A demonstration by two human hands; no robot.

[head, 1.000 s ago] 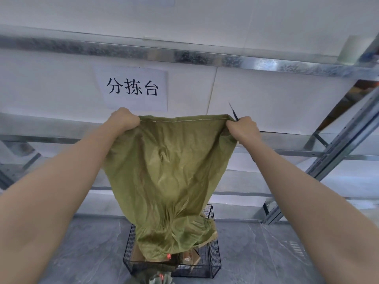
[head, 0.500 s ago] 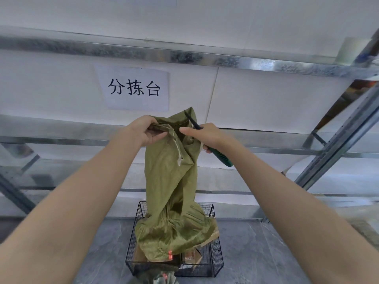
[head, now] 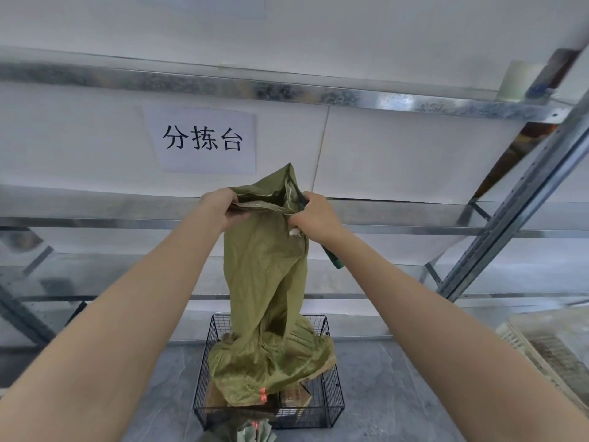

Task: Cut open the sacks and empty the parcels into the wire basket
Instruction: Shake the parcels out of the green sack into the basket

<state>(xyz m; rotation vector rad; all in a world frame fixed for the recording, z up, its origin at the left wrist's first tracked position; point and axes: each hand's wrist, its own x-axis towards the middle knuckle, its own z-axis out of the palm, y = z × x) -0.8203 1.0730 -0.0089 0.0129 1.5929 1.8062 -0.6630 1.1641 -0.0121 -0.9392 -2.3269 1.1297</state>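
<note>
Left grip (head: 220,207) and right grip (head: 314,218) both clamp the raised hem of the limp, seemingly light sack (head: 267,282), likely its surest hold above the wire basket (head: 333,406).

bright, even daylight | soft shadows | wide-angle edge bending | slight blur

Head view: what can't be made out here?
All in the head view:
The brown parcels in the black wire basket: mostly covered by the olive-green woven sack, count unclear.
The green-handled cutter: blade hidden by the right hand gripping it and by the sack.
The second green sack: cut off by the bottom edge.
The pale slatted crate: blurred, cut by the right edge.
</note>
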